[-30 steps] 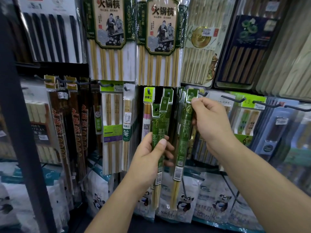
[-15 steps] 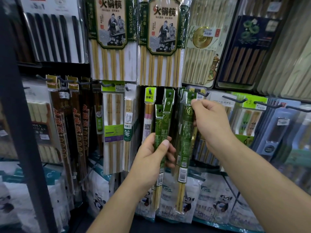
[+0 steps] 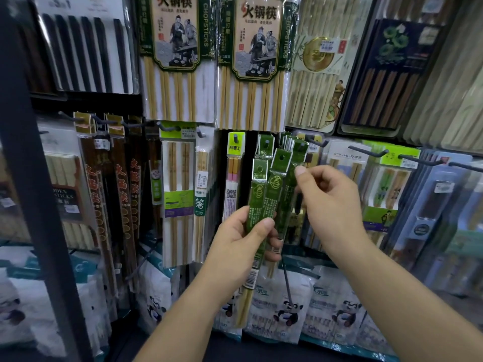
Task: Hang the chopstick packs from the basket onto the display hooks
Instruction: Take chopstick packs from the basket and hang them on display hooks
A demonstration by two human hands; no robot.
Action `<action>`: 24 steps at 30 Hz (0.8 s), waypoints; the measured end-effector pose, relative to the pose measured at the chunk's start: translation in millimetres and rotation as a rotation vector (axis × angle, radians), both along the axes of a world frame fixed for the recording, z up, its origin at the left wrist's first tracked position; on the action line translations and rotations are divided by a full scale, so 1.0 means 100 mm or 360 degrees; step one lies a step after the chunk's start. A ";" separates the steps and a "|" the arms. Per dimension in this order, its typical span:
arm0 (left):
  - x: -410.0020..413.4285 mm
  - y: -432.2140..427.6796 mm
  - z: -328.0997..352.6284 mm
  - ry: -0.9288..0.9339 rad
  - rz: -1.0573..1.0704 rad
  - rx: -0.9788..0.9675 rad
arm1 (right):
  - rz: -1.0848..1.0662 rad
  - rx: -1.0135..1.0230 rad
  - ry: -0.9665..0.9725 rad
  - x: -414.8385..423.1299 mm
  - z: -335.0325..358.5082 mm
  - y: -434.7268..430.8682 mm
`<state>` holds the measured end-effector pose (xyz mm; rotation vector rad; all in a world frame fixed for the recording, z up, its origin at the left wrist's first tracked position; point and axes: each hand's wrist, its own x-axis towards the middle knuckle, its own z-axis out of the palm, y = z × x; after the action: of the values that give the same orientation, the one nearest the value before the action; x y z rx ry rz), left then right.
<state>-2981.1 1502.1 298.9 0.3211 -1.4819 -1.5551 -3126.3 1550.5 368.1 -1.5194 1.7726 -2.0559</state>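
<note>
right hand (image 3: 330, 205) lowered, left hand (image 3: 239, 240) still gripping green packs (image 3: 261, 202)

Straight above my left grip (image 3: 240, 239) hangs a big hot-pot chopstick card (image 3: 257, 56), with its twin (image 3: 172, 56) just beside it on the left. Further up and left is a card of black chopsticks (image 3: 86, 48). Up and right of my right grip (image 3: 332, 205) sits a navy box with green flowers (image 3: 386, 74). Below both grips stand white panda bags (image 3: 287, 309). Far to the left runs a dark upright post (image 3: 28, 178).
</note>
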 end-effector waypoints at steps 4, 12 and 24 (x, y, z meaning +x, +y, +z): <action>-0.02 0.04 0.01 0.0023 -0.0055 0.0021 | 0.0246 0.0023 -0.0043 0.13 0.02 0.04; -0.03 0.06 0.00 -0.0059 0.0157 0.0036 | 0.0140 -0.0007 -0.0227 0.00 0.16 -0.04; -0.01 0.01 0.00 -0.0159 0.0193 -0.0041 | -0.0046 -0.0098 -0.0159 -0.13 0.21 -0.20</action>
<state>-2982.3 1503.6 298.5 0.4710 -1.5292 -1.4406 -3139.8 1530.8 389.5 -1.3861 1.7215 -2.1781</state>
